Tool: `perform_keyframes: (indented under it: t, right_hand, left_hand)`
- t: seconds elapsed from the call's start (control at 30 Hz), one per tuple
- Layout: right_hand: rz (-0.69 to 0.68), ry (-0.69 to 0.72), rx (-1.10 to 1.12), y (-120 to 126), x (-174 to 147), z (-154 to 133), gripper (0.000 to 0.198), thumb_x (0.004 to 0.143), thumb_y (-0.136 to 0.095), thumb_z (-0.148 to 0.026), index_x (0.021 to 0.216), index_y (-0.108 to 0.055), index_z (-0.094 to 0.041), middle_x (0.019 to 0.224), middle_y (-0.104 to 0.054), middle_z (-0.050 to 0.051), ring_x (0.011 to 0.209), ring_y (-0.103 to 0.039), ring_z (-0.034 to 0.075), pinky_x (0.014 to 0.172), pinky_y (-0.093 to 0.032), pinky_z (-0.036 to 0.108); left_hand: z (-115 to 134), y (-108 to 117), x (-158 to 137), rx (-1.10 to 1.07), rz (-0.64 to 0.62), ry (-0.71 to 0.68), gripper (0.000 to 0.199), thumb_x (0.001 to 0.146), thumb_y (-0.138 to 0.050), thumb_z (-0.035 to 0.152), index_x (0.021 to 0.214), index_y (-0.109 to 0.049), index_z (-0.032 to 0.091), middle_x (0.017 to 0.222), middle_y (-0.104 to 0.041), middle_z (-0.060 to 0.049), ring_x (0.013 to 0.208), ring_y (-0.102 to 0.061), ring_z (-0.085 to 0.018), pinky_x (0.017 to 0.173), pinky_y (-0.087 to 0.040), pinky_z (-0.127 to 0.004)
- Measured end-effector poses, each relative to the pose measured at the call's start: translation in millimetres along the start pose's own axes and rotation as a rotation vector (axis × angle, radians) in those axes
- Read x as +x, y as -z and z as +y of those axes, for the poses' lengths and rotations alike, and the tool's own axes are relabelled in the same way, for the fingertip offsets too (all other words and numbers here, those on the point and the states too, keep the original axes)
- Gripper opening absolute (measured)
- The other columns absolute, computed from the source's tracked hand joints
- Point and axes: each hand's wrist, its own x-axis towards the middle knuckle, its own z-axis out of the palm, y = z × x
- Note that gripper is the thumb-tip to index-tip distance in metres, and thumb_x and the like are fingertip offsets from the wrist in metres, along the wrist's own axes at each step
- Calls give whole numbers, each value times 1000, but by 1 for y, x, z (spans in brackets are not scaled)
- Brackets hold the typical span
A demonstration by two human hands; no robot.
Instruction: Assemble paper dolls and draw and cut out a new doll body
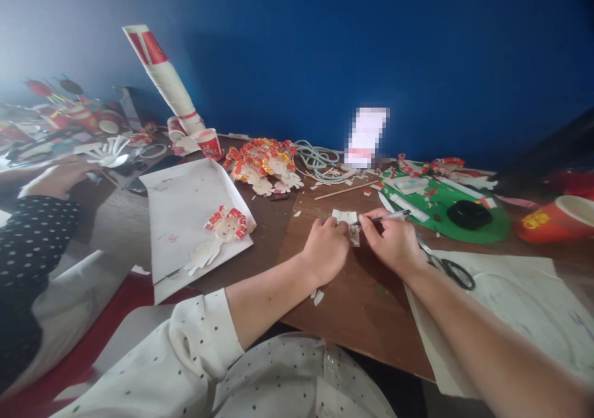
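Note:
My right hand (pixel 394 242) is closed around a pen (pixel 392 216), its tip end pointing left at a small white paper piece (pixel 346 217) on the brown table. My left hand (pixel 328 249) has its fingers curled and pressed down on that same paper, holding it against the tabletop. Part of the paper is hidden under the fingers. Just right of my right wrist lies a pair of scissors (pixel 452 271) with black handles.
A white sheet with a cut-out paper figure (pixel 228 225) lies at left. Behind are more red-and-yellow paper figures (pixel 264 161), a coiled cable (pixel 318 158) and a wooden stick (pixel 346 189). Right are a green sheet (pixel 436 211) and red cup (pixel 554 219). Another person's hand (pixel 62 174) is far left.

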Motion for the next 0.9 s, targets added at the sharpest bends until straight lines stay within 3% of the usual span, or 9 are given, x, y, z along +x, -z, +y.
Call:
perform_keyframes:
  t: [0.67,0.9]
  right_hand:
    - [-22,57,5,2,0,-1,20,89,-52,-31,80,-64,-17,69,-71,6,59,-65,19,56,-42,27]
    - [-15,73,10,5,0,-4,19,88,-53,-29,78,-63,-17,64,-68,5,56,-63,18,54,-41,26]
  left_hand:
    - [0,1,0,22,3,-6,33,97,-37,27,96,-67,13,103,-63,-10,100,-52,-25,82,-40,-41]
    - [0,2,0,5,-12,-5,28,94,-41,20,96,-67,14,102,-63,-10,100,-52,-25,81,-40,-41]
